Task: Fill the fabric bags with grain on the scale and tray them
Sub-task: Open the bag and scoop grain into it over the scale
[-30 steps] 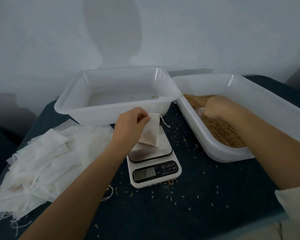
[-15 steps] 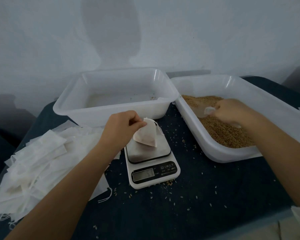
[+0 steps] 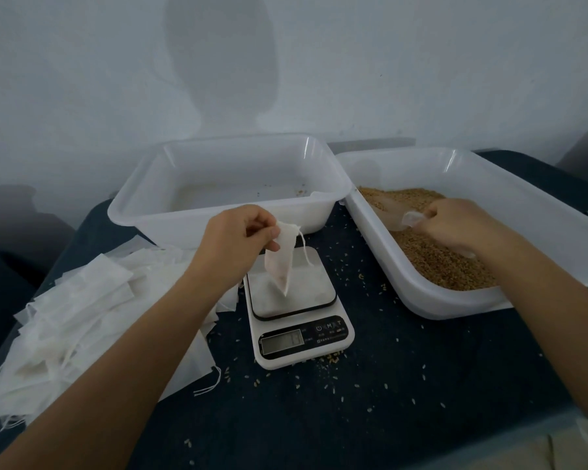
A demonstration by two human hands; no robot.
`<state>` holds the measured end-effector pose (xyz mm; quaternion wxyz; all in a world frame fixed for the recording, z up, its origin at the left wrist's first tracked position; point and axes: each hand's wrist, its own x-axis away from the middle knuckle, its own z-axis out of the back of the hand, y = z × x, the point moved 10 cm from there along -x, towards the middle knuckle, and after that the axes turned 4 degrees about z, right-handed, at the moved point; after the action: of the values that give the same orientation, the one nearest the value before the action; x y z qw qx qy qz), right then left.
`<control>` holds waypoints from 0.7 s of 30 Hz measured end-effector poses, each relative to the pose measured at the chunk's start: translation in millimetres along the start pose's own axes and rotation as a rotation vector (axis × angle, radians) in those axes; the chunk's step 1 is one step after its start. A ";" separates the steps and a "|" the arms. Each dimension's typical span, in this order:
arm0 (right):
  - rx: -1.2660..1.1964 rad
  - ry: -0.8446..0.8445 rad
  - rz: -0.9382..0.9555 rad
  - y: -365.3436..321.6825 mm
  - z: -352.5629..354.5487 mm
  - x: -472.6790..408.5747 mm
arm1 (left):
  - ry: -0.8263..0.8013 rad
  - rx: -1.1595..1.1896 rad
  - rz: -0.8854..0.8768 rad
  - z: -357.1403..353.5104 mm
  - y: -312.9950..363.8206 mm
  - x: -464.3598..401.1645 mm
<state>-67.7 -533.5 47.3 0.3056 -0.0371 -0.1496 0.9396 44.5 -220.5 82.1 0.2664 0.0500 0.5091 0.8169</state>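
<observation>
My left hand (image 3: pixel 234 244) pinches the top edge of a small white fabric bag (image 3: pixel 281 262) that hangs over the platform of the white digital scale (image 3: pixel 296 301); its drawstring dangles on the right. My right hand (image 3: pixel 455 225) grips a clear plastic scoop (image 3: pixel 396 217) that lies in the brown grain (image 3: pixel 435 259) inside the white tub at the right (image 3: pixel 431 300). An almost bare white tray (image 3: pixel 218 225) stands behind the scale.
A loose heap of flat white fabric bags (image 3: pixel 78 320) covers the table's left side. Spilled grains dot the dark blue tablecloth (image 3: pixel 387 385) around and in front of the scale. A pale wall rises right behind the tubs.
My left hand has lifted the bag from lying on the scale platform so that it hangs by its top edge. My right hand has shifted with the scoop in the grain.
</observation>
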 end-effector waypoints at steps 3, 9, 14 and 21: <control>0.024 -0.016 -0.014 3.2 -1.2 -0.1 | -0.043 -0.058 0.005 -5.3 -7.1 0.2; 0.032 -0.019 -0.018 4.4 -1.6 5.1 | -0.043 -0.133 -0.032 -7.8 -6.5 4.1; 0.030 -0.001 -0.024 5.0 -0.1 6.3 | -0.012 -0.143 -0.034 -8.2 -6.7 6.7; 0.030 0.013 -0.021 5.9 3.2 8.9 | 0.018 -0.117 -0.022 -7.9 -12.3 7.7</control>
<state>-78.7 -533.6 48.7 0.3169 -0.0372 -0.1339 0.9382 39.8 -218.9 66.3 0.2735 0.0215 0.4634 0.8426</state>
